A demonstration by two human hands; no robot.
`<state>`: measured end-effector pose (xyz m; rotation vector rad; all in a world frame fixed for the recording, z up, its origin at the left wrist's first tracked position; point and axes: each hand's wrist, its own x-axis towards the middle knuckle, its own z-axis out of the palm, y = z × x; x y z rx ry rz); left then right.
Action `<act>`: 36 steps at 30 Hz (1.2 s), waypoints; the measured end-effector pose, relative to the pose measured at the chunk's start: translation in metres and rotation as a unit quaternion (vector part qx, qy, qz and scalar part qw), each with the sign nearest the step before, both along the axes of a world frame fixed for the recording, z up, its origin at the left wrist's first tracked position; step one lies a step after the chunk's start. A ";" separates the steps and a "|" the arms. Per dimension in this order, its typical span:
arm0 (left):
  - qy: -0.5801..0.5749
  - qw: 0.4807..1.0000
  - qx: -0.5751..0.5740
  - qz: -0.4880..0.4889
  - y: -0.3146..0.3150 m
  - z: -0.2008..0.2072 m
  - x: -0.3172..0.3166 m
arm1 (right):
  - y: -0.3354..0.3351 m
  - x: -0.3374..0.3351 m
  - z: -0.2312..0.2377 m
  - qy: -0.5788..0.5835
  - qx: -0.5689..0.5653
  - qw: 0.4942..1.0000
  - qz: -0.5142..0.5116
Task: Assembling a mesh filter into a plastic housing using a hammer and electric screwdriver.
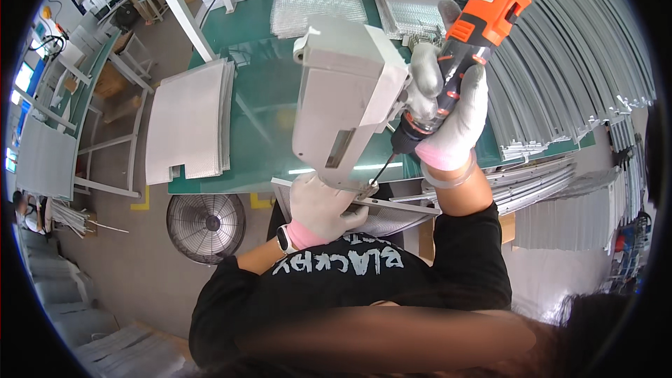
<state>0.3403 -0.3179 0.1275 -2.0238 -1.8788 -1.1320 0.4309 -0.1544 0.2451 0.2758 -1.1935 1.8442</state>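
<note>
My right hand (458, 115), in a white glove with a pink cuff, grips an orange and black power screwdriver (486, 10). Its long thin bit slants down to the edge of a pale metal frame (395, 210) close to my body. My left hand (318, 206), gloved the same way, is closed around that frame near the bit's tip, its fingertips partly hidden. A whitish boxy housing (343, 91) with a slot stands just beyond my left hand and covers part of the frame. Whether it touches the frame I cannot tell.
A green-topped table (266, 112) carries a stack of white panels (189, 119) at left and mesh sheets (315, 3) at the back. Long grey strips (574, 63) pile up on the right. A round floor fan (206, 227) stands below the table's left front.
</note>
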 end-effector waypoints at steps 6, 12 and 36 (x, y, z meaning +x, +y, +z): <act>0.008 1.000 -0.021 0.011 -0.006 0.002 0.003 | -0.005 -0.004 0.001 -0.025 -0.007 1.000 -0.002; 0.001 1.000 0.004 0.004 -0.006 -0.004 0.002 | -0.005 -0.008 -0.005 -0.014 0.006 0.999 0.046; 0.030 0.996 -0.057 -0.060 -0.009 -0.085 0.008 | -0.024 -0.013 -0.075 0.140 -0.180 0.931 0.287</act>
